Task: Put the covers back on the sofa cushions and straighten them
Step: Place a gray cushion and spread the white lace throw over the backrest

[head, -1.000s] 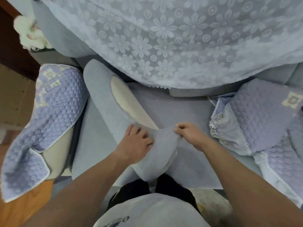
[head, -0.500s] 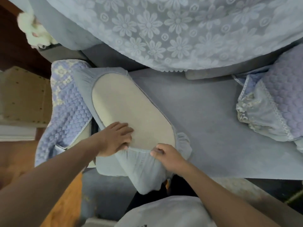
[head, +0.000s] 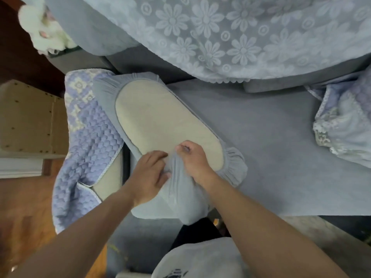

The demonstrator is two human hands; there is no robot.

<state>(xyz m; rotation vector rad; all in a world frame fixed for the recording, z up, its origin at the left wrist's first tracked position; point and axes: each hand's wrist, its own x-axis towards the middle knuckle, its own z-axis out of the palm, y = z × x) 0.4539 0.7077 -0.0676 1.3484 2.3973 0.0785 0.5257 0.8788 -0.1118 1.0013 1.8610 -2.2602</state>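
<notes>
A gray sofa (head: pixel 271 141) carries a beige cushion (head: pixel 164 121) at its left end, ringed by a gray cover (head: pixel 180 199). At the cushion's near edge, the left hand (head: pixel 149 175) and right hand (head: pixel 193 160) grip bunched cover fabric.

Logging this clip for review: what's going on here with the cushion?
A person is fitting a grey-blue elastic-edged cover onto a sofa cushion lying on the sofa seat. The left hand and right hand both grip the bunched cover at the near end. The cushion's beige face is mostly bare, so the cover isn't yet closed. A quilted lilac cover lies to the left.
</notes>
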